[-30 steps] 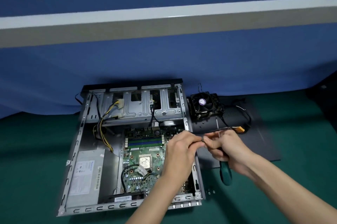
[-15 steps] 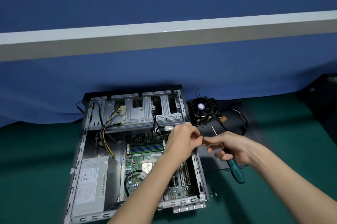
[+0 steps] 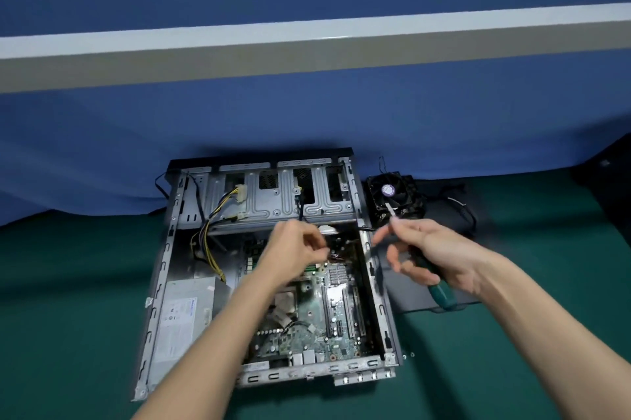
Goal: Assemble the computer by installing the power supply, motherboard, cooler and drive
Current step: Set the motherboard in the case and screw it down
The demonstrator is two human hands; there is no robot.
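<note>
The open computer case (image 3: 160,283) lies flat on the green table. The grey power supply (image 3: 181,317) sits in its left half and the green motherboard (image 3: 307,327) in its right half. The black cooler (image 3: 392,194) with its fan stands outside, by the case's far right corner. My left hand (image 3: 293,249) hovers over the motherboard's far end with fingertips curled together; I can make out nothing between them. My right hand (image 3: 433,252) holds a green-handled screwdriver (image 3: 442,295) in its palm, shaft pointing at the cooler, with the front fingers loosely spread.
The metal drive cage (image 3: 273,201) spans the far end of the case, with yellow and black cables (image 3: 211,231) hanging to its left. A black side panel (image 3: 409,296) lies right of the case under my right hand. Small screws (image 3: 408,355) lie near the case's front right corner.
My hands, which met at the screwdriver's tip, have parted. The left hand moved left over the motherboard; the right hand's fingers spread. The view has tilted downward.
</note>
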